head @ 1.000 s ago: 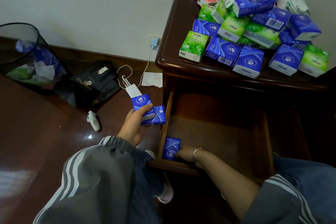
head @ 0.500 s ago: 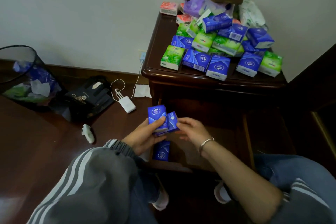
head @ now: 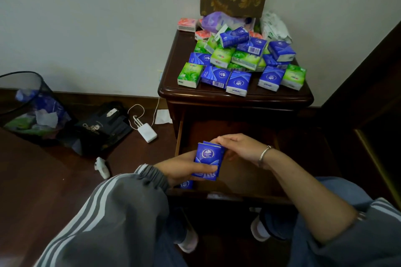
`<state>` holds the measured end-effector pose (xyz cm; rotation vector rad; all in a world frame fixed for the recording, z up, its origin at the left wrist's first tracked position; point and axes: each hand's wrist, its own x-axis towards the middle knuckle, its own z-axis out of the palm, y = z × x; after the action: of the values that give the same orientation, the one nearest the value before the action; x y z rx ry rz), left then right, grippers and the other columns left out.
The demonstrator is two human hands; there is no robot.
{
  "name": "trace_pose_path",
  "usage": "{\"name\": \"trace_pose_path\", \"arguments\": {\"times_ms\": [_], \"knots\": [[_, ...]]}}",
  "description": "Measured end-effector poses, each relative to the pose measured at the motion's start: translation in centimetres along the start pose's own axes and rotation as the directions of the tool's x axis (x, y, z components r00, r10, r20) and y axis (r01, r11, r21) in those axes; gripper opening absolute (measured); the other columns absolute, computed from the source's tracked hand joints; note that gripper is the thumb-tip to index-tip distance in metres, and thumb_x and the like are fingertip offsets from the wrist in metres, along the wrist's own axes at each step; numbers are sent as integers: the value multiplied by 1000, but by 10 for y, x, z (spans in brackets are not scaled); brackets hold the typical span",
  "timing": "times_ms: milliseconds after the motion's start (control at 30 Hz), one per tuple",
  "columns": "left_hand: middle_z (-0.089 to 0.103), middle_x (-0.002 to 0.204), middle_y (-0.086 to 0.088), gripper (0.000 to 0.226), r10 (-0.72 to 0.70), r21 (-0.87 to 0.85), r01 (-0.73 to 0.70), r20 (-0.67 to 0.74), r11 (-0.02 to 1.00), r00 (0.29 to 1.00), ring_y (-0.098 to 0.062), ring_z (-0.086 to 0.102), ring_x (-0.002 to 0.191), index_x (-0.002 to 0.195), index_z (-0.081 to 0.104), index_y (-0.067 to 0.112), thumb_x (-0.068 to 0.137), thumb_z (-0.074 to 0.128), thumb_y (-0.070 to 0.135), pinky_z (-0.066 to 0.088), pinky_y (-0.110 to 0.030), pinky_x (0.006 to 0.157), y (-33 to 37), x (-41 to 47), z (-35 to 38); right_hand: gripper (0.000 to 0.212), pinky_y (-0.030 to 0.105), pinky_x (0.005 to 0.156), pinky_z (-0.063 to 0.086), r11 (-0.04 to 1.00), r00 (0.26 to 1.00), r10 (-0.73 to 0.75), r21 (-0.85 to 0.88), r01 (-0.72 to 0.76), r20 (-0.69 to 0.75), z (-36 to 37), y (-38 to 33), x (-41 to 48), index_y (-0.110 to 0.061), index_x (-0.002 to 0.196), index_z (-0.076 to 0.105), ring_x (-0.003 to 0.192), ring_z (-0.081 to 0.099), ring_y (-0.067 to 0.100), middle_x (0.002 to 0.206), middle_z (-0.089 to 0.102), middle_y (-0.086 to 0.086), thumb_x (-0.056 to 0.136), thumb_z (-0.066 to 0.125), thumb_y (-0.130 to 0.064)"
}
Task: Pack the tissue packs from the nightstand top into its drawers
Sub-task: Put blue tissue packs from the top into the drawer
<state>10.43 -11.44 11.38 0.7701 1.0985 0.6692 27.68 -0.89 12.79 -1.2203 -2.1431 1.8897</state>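
Presently, item by item.

**Held item:** a small stack of glossy blue film-wrapped tissue packs (head: 207, 159), flat rectangular pillows with a white crest printed on the face. At least two are there (a third behind them cannot be ruled out). The stack stands on end, its long axis rising and leaning slightly away from the person.

**Left hand** (head: 180, 166)**:** curled round the stack's lower end, thumb across the front face, apparently bearing the weight.

**Right hand** (head: 238, 147)**:** fingers arched over the stack's upper right corner, pinching it; a thin metal bangle sits at the wrist.

**Governing relation:** the stack hangs directly over the front-left corner of the open dark wooden drawer (head: 240, 176), so the way in is straight down. The left hand is nearer that corner. The right hand is nearer the bare drawer floor to the right.

**Already stowed:** one single blue pack (head: 187, 184) lies in that front-left corner, just beneath the left hand.

**Stock remaining:** a loose heap of blue, green and pink packs (head: 245, 59) covers the polished dark-wood nightstand top (head: 206, 95) from back edge to front edge, above and well apart from both hands.

**Handling, as judged:** the film looks slippery and the contents soft, so the packs should squash together readily but may slide off one another.
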Motion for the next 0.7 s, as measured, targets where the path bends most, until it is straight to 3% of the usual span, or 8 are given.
{"name": "trace_pose_path", "arguments": {"times_ms": [67,167,300,367,467,533,633,700], "knots": [[71,107,0,31,-41,43,40,31,998,999,-12,69,96,117,56,18,88,62,10,56,-25,81,2,3,1,41,29,82,52,998,999,28,-49,-26,36,2,0,-1,-31,112,62,95,66,12,108,69,-4,85,48,-59],[69,111,2,32,-58,150,57,2,987,998,-12,67,101,117,55,24,87,66,19,54,-29,90,-3,10,1,40,26,78,53,994,1000,23,-106,-21,17,9,4,3,-26,109,63,94,66,9,103,69,-4,78,65,-52],[58,125,3,69,-53,305,93,-136,948,989,-10,59,111,137,38,19,79,72,38,51,-23,88,-20,17,-16,31,33,85,55,995,996,89,40,-88,-17,6,26,16,-25,105,66,96,68,17,102,72,0,78,72,-39],[52,130,-3,72,50,286,72,-398,955,916,-14,54,115,138,39,17,78,73,37,48,-27,96,-32,19,-34,30,35,86,52,983,983,168,87,-160,-81,4,47,24,-22,106,66,96,67,20,102,71,3,79,72,-33],[47,138,-12,62,77,278,167,-691,946,719,-23,49,123,139,40,12,87,64,36,41,-35,105,-51,20,-58,34,20,67,45,960,954,281,33,-279,-104,16,78,42,-12,112,65,83,59,12,102,68,7,82,70,-28],[43,145,-14,61,-5,260,264,-704,929,710,-26,44,131,143,36,9,92,57,37,35,-34,110,-62,25,-62,33,15,62,43,939,938,343,1,-344,-53,31,92,56,-11,112,64,83,58,9,112,67,10,83,69,-26],[44,145,-12,55,-23,252,265,-683,931,730,-25,42,133,143,37,6,97,48,35,31,-30,109,-69,35,-60,38,17,64,47,918,918,395,60,-393,-38,55,104,76,-6,120,59,94,60,17,121,63,14,86,66,-22],[47,143,-12,51,-2,267,266,-702,926,712,-25,44,132,140,42,7,98,44,36,32,-29,106,-68,38,-62,44,24,77,51,916,917,389,141,-375,-86,72,112,83,-3,125,55,104,61,24,124,61,18,85,67,-15]]}}
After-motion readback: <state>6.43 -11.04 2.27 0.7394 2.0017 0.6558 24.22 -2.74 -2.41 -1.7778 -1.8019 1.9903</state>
